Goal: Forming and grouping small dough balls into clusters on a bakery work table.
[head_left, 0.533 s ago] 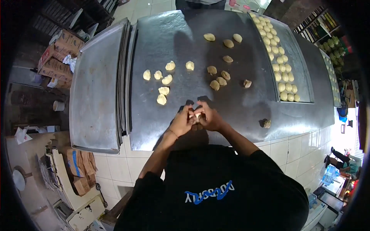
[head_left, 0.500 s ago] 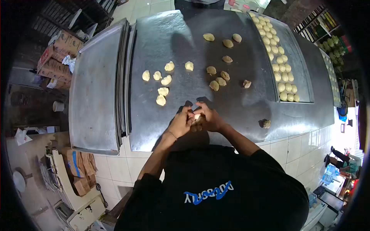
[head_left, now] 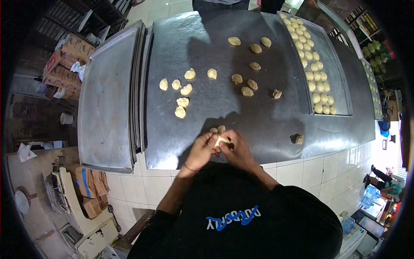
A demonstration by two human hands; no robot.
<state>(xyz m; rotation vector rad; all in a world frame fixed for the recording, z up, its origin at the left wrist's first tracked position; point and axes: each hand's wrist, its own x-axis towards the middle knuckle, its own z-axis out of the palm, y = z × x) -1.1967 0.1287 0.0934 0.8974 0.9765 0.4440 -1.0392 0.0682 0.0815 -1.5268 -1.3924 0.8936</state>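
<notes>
My left hand (head_left: 202, 151) and my right hand (head_left: 238, 150) meet close to the near edge of the metal table (head_left: 194, 134). Between them, pinched by the fingers of both, is a pale piece of dough (head_left: 221, 140), stretched and irregular in shape. Just past my fingertips sit two small dough balls (head_left: 221, 128), side by side and partly hidden by the left hand. Farther off to the left lies a loose group of lumpy dough pieces (head_left: 186, 90). Another scattered group of dough pieces (head_left: 247, 91) rests in shadow right of the middle.
Left of the work surface are stacked flat metal trays (head_left: 108, 99). On the right, a long tray (head_left: 340, 93) holds rows of smooth dough balls. A brownish lump (head_left: 297, 139) lies near the right front. A person in dark clothing (head_left: 222, 5) stands at the far edge.
One dough piece is gone from the shaded group. My hands have drawn nearer to me, with the dough between them now stretched. Two balls show beyond them. A pale-edged panel has appeared at upper right.
</notes>
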